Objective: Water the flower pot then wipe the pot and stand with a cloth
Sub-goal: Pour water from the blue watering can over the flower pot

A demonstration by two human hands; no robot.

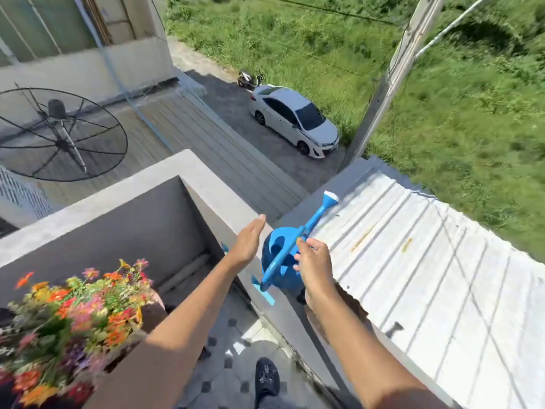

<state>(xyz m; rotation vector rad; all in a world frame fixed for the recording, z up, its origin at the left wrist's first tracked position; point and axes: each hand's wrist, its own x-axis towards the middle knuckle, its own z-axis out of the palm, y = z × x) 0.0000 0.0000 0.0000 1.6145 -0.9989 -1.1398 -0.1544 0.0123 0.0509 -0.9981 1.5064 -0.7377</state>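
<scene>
A blue watering can (277, 261) stands on the top of the concrete balcony wall (206, 184), its long spout with a white rose pointing up and away to the right. My right hand (314, 262) grips the can at the base of the spout. My left hand (247, 242) hovers just left of the can, fingers straight, touching nothing that I can see. The flower pot (156, 308) with orange, pink and yellow flowers (76, 320) sits at the lower left, blurred; most of the pot is hidden by blooms and my left arm. No cloth or stand is visible.
Beyond the wall lies a white corrugated metal roof (413, 276), with a drop to a driveway and a white car (295, 119). A black satellite dish (59, 134) stands at the left. My shoe (267, 379) rests on the patterned balcony floor.
</scene>
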